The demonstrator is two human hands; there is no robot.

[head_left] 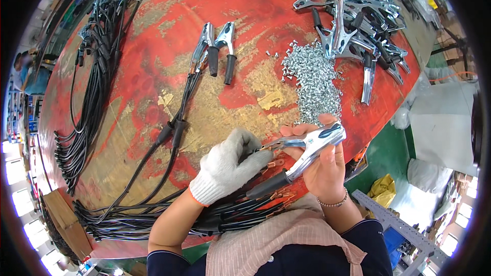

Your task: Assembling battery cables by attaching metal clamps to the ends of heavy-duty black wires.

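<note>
My right hand (327, 171), bare with a beaded bracelet, holds a silver metal spring clamp (318, 149) with a black sleeve (268, 185) on one handle. In a white knitted glove, my left hand (222, 166) is closed in a pinch at the clamp's other handle, where a cable end meets it. The glove hides most of that cable end. Below the two hands lies a bundle of black cables (153, 220) with bare copper lugs at their right ends. Farther off, two clamps (216, 38) fixed to black cables rest on the red worn table (148, 71).
A heap of small silver screws (313, 84) lies beyond my right hand. Behind it is a large pile of loose clamps (353, 20). Along the left side stretches a bundle of black cables (94, 87) with clamps at the far end. A perforated metal frame (404, 230) stands at lower right.
</note>
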